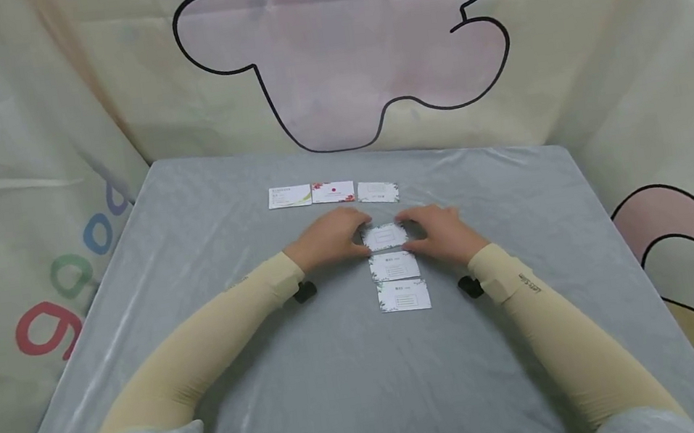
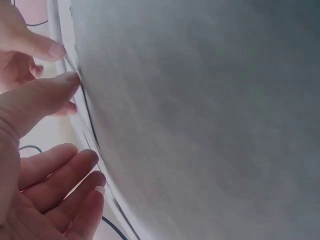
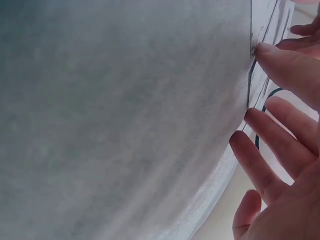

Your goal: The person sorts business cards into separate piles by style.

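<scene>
A white business card [image 1: 385, 237] with leafy corners lies flat on the grey cloth between my two hands. At its left edge is my left hand [image 1: 331, 237], thumb near the lower corner and fingertips near the upper one. My right hand [image 1: 444, 234] mirrors this at the right edge. In the left wrist view, the left hand's fingers [image 2: 75, 172] are loosely bent; the right wrist view has the right hand's fingers [image 3: 280, 145] spread, fingertips at the cloth. Below this card, a second leafy card [image 1: 394, 266] and a third card [image 1: 404, 297] continue the column.
A row of cards lies farther back: one with a yellow-green curve [image 1: 289, 196], one with red decoration [image 1: 333, 192], and a leafy one [image 1: 377, 192] above the column. Grey cloth covers the table [image 1: 292, 399]. Printed curtains [image 1: 364, 46] hang behind and at both sides.
</scene>
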`<state>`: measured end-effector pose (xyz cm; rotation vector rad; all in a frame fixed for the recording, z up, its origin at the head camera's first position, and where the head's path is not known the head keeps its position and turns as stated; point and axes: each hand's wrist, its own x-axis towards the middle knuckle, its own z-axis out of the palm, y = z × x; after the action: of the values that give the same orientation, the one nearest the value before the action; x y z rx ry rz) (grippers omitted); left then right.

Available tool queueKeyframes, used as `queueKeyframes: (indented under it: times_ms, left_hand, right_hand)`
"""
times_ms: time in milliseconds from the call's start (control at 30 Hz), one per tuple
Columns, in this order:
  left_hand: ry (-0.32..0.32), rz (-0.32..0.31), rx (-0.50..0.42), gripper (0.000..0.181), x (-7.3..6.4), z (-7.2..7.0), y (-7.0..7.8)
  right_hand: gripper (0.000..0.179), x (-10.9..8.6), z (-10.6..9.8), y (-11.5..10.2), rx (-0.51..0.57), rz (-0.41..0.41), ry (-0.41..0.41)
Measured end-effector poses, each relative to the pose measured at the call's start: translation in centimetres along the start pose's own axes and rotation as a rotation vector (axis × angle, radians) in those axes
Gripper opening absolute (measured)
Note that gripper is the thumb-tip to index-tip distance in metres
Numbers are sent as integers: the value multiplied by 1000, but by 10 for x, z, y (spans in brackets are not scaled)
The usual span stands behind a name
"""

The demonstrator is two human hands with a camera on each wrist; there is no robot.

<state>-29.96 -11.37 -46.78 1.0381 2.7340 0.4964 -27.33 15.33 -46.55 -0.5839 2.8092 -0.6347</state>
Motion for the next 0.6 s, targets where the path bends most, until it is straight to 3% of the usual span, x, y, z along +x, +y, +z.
queueKeyframes:
  times_ms: [300, 600]
  left_hand:
    - [-20, -45, 14, 61, 4, -1, 5]
    - [13, -26, 9, 63, 22, -9, -12]
  right_hand:
    - [58, 9, 4, 5, 7, -5, 0]
    - [59, 24, -4, 7, -10, -19, 17]
